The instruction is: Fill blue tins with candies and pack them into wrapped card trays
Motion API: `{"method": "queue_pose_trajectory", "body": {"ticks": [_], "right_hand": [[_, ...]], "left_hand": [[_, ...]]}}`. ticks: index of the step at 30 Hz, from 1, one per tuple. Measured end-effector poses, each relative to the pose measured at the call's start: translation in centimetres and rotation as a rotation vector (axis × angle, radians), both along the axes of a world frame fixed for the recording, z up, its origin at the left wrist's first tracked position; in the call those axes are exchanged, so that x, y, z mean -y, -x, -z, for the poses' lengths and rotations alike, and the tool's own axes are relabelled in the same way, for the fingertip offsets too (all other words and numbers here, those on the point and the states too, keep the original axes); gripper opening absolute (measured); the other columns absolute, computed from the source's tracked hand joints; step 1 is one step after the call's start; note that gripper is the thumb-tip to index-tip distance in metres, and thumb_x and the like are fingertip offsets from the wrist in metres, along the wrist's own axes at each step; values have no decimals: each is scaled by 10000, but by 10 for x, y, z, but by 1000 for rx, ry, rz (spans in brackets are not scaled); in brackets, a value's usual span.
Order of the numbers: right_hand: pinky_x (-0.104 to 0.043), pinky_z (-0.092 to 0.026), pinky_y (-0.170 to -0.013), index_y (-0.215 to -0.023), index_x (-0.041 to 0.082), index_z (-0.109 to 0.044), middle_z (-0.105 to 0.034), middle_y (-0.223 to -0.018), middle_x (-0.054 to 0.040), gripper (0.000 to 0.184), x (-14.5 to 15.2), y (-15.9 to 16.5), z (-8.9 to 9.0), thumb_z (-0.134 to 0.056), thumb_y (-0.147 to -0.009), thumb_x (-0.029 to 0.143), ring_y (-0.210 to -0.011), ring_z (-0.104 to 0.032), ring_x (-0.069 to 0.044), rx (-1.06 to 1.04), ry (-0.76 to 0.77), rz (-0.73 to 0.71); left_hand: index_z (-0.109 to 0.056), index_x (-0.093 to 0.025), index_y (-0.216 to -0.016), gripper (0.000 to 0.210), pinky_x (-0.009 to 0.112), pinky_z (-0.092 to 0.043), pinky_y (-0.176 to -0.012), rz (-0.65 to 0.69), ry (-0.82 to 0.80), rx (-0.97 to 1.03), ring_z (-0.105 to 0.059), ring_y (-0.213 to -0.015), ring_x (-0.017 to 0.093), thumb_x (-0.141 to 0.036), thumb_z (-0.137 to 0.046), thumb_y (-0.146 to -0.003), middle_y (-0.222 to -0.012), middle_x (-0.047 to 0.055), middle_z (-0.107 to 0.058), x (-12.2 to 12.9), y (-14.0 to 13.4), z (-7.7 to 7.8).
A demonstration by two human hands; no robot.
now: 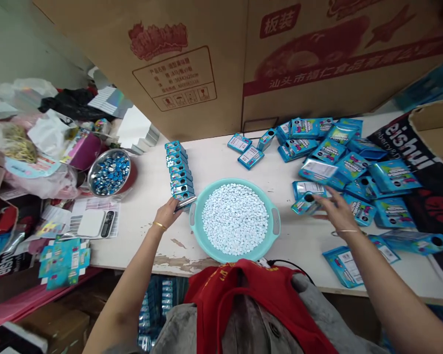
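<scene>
My left hand [166, 215] is closed around a short silvery metal piece [185, 202], perhaps a small scoop. It is at the near end of a row of small blue boxes [179, 168] standing with round holes on top. The fingers of my right hand [335, 211] are on a small blue candy box [303, 202] with a dark round hole, at the edge of a heap of similar boxes [332, 150]. Between my hands sits a turquoise basin [195, 231] filled with small pale-blue candies [234, 219].
Large cardboard cartons [221, 59] wall off the back. On the left are a metal bowl [132, 172] of shiny blue pieces, a white scale [91, 223] and flattened cartons [64, 263]. Three small boxes [251, 156] lie behind the basin. A black cable [293, 265] crosses the table's front edge.
</scene>
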State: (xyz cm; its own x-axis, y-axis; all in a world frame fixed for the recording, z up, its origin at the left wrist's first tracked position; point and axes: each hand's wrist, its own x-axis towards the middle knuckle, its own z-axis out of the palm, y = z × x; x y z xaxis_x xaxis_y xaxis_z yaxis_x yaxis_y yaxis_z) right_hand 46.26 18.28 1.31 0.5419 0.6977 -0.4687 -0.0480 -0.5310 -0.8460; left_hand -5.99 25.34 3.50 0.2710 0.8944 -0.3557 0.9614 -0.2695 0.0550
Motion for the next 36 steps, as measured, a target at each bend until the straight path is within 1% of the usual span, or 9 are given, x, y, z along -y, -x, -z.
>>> {"method": "queue_pose_trajectory", "body": {"ticks": [3, 7, 10, 13, 16, 22, 27, 31, 36], "right_hand": [[-340, -513, -493, -1013, 252, -630, -632, -1038, -93, 513, 26, 13, -26, -579, -665, 626, -727, -626, -231, -461, 15, 61], [-381, -558, -600, -948, 244, -676, -654, -1127, -124, 661, 58, 42, -54, -435, -689, 803, -888, -650, -269, -808, -94, 39], [-399, -569, -700, -840, 243, -682, -701, -1010, -110, 711, 80, 70, -58, -439, -632, 879, -923, -656, -269, -984, -136, 31], [-351, -568, -562, -856, 253, -677, -721, -812, -44, 529, 98, 89, -52, -640, -643, 736, -730, -679, -232, -1049, -32, -11], [-300, -550, -485, -886, 245, -667, -718, -753, -4, 376, 108, 96, -49, -753, -670, 541, -582, -652, -183, -1034, 24, -51], [-448, -572, -839, -1059, 294, -610, -718, -1028, -11, 346, 105, 91, -50, -721, -755, 417, -942, -679, -228, -786, -138, 27], [-427, -575, -831, -1051, 309, -596, -703, -1081, -7, 320, 91, 91, -40, -705, -769, 413, -1005, -660, -227, -534, -194, -90], [-380, -584, -774, -1054, 293, -590, -695, -1088, -15, 382, 79, 95, -38, -747, -722, 399, -984, -658, -220, -477, -204, -27], [-380, -561, -812, -1047, 274, -575, -690, -1057, -14, 414, 74, 95, -36, -765, -697, 387, -968, -651, -207, -360, -226, 16]], "left_hand": [[-486, -193, -1158, 316, 318, -504, -708, -34, -55, 56, -612, -980, 246, -335, -532, -880, -1165, 108, -541, 4, -3, 7], [-437, -167, -1230, 368, 351, -504, -818, -27, -159, 264, -578, -1035, 240, -351, -479, -914, -1137, 120, -551, 21, -19, -3], [-507, -179, -1155, 243, 354, -468, -908, 126, 53, 272, -572, -1017, 209, -253, -430, -936, -1073, 90, -595, 37, -47, -5], [-560, -141, -1055, 187, 375, -475, -870, 160, 197, 176, -579, -972, 237, -172, -474, -893, -1029, 114, -606, 50, -82, 10], [-569, -107, -982, 168, 399, -470, -851, 130, 191, 151, -571, -960, 259, -114, -434, -883, -998, 143, -596, 57, -115, 37], [-532, -127, -1040, 179, 398, -446, -913, 93, 165, 227, -535, -1036, 242, -156, -398, -925, -1084, 135, -563, 58, -161, 80], [-512, -150, -1074, 179, 413, -425, -960, 77, 152, 358, -526, -1080, 236, -184, -408, -932, -1102, 125, -553, 61, -168, 87], [-514, -171, -1070, 169, 398, -440, -944, 89, 164, 449, -541, -1052, 228, -207, -443, -921, -1092, 108, -562, 66, -169, 86], [-515, -148, -1060, 216, 415, -443, -925, 73, 178, 516, -550, -1024, 244, -99, -428, -868, -1067, 135, -571, 62, -189, 91]]}}
